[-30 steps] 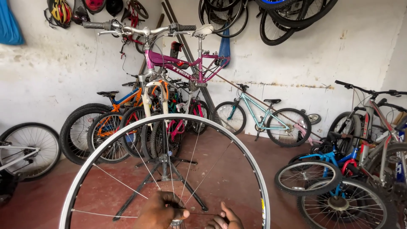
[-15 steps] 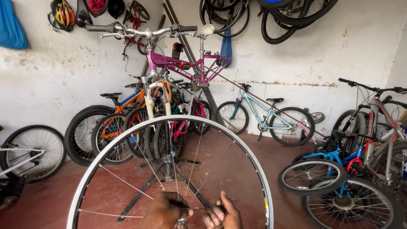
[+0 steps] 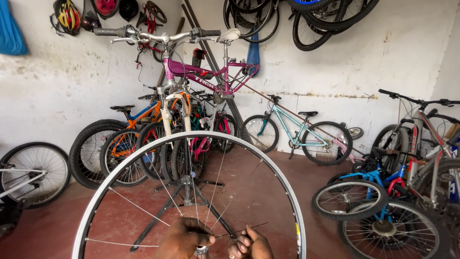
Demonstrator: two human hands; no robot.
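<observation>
A bare silver bicycle wheel rim (image 3: pixel 143 151) with thin spokes stands upright in front of me, its hub (image 3: pixel 201 250) at the bottom edge of the view. My left hand (image 3: pixel 184 237) rests at the hub with its fingers closed around the spokes there. My right hand (image 3: pixel 251 243) pinches a loose thin spoke (image 3: pixel 239 229) that points toward the hub. Behind the rim a magenta bicycle (image 3: pixel 201 76) hangs on a black repair stand (image 3: pixel 187 192).
Several bicycles lean along the white wall, among them a light blue one (image 3: pixel 297 127) and an orange one (image 3: pixel 139 115). More bicycles crowd the right side (image 3: pixel 407 182). Tyres (image 3: pixel 311 19) and helmets (image 3: pixel 67 14) hang high on the wall. The floor is red.
The view has shifted slightly, so the rim sits a little more to the right. My right hand has moved closer to the hub with the spoke.
</observation>
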